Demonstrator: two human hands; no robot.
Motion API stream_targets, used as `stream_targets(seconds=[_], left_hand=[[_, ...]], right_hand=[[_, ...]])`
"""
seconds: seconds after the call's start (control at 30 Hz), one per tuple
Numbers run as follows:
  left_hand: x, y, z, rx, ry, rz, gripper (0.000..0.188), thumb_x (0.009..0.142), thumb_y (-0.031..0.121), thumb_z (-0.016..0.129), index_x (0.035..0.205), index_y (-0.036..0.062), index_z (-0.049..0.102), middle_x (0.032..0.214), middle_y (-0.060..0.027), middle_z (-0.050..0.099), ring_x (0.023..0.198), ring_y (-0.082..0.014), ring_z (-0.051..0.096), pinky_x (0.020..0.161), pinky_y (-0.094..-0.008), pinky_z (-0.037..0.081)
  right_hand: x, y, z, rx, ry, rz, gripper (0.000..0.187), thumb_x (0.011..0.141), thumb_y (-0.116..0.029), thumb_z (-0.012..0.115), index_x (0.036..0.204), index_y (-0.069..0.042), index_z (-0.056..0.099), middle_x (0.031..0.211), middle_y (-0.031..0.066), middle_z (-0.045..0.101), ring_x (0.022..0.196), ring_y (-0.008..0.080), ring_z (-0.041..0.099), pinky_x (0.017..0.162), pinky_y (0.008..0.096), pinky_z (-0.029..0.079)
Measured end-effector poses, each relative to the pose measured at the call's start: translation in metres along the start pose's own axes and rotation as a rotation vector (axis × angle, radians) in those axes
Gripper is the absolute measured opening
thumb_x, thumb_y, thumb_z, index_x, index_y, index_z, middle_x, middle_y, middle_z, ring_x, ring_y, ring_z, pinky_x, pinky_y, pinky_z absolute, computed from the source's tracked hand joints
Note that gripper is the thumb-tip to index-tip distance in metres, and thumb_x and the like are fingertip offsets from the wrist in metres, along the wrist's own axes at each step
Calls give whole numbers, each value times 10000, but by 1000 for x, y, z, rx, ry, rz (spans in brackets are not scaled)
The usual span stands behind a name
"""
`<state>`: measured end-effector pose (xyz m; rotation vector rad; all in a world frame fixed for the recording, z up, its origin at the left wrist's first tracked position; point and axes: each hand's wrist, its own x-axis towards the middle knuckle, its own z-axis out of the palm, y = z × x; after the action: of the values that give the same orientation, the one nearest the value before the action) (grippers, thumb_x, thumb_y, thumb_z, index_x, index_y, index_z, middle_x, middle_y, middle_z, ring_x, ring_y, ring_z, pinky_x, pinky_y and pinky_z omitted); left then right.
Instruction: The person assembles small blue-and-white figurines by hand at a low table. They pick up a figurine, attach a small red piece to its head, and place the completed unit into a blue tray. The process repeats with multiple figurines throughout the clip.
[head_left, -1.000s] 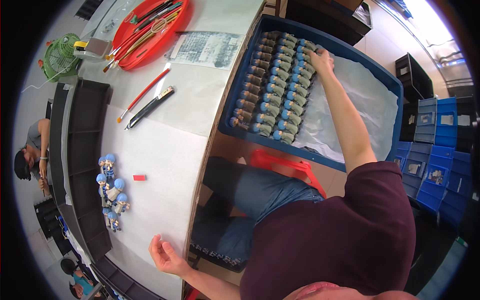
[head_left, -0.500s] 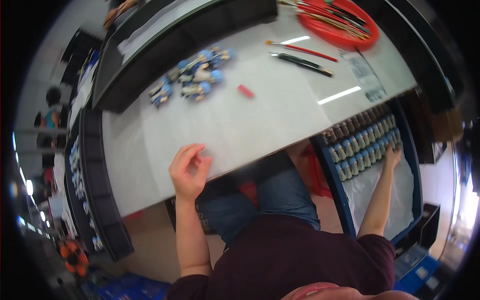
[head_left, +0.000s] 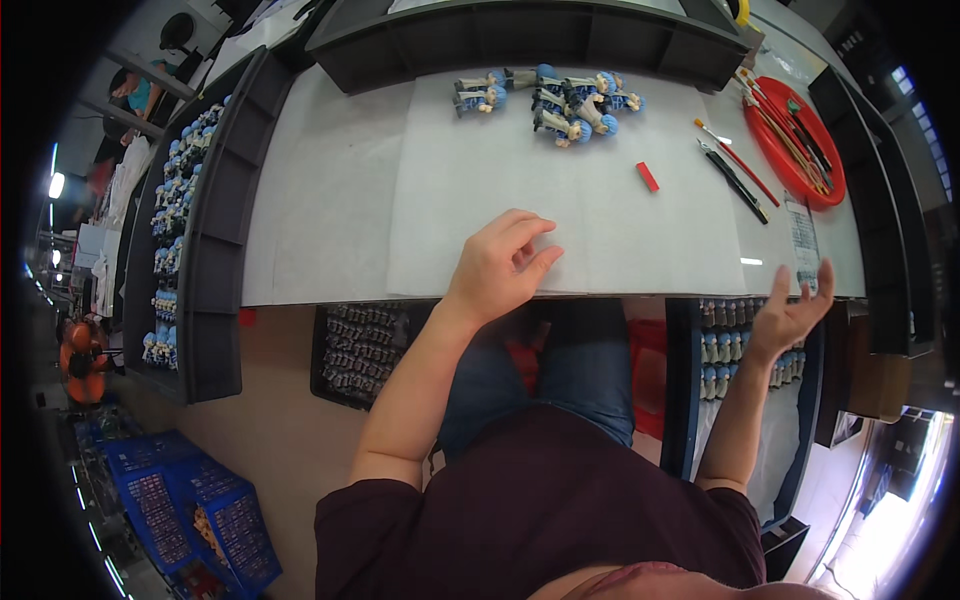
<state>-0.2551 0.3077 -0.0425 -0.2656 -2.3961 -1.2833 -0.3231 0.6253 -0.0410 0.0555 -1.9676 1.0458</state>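
My left hand [head_left: 502,265] hovers over the near edge of the white worktable [head_left: 330,240], thumb and fingers loosely curved and apart, with nothing in them. Above the blue tray [head_left: 682,400] at the right, my right hand [head_left: 790,318] is raised with its fingers spread, holding nothing. Rows of small blue-capped figurines [head_left: 722,350] stand in that tray on a white sheet; my hand and forearm hide some of them. Farther back on the table lies a loose cluster of similar blue-haired figurines [head_left: 575,110], with others [head_left: 480,97] to its left. A small red block [head_left: 648,177] lies nearer me.
A red oval dish [head_left: 835,190] of brushes stands at the right, with a red brush [head_left: 745,165] and a black pen-like tool [head_left: 735,183] beside it. Dark trays [head_left: 215,250] border the table; the left one holds figurines. Blue crates [head_left: 215,500] sit lower left.
My right hand has come up from among the figurines in the tray, and its fingers are now spread. The view has turned to the right; my left hand stays near the table's edge.
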Motion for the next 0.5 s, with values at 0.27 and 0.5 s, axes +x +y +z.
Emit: stream_targets(seconds=[0.27, 0.5], left_hand=[[-5, -10, -3, -80, 22, 13, 163, 753, 39, 652, 908, 2, 620, 863, -78, 609, 567, -120, 549, 503, -226, 440], [-2, -9, -5, -110, 11, 21, 161, 759, 34, 631, 916, 4, 615, 836, -76, 604, 562, -129, 545, 516, -238, 456]], right_hand=[[-16, -137, 56, 314, -79, -598, 524, 765, -55, 565, 1243, -39, 352, 1320, 163, 340, 1239, 271, 336, 1020, 412, 275], [30, -209, -7, 417, 573, -519, 444, 894, -340, 404, 1301, -196, 300, 1343, 111, 333, 1250, 263, 320, 1037, 478, 212]])
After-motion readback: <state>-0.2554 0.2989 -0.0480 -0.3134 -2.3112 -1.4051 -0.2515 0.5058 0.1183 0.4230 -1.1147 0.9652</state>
